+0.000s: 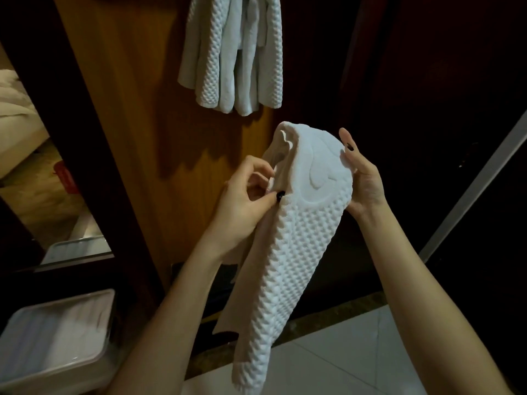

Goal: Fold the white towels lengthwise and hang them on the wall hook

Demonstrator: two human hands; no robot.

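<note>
A white waffle-textured towel (291,252) hangs folded lengthwise in front of me, its top end bunched between my hands. My left hand (245,195) pinches the towel's left edge with thumb and fingertips. My right hand (362,178) holds the right side of the top end, thumb on the front and fingers behind the cloth. Above, on the wooden wall panel (137,109), several white towels (233,52) hang together; the hook itself lies beyond the top of the frame.
A white plastic bin (94,363) with white cloth inside stands at the lower left. A dark wooden frame (71,124) borders an opening to the left. Pale floor tiles (356,352) lie below, and dark panels fill the right side.
</note>
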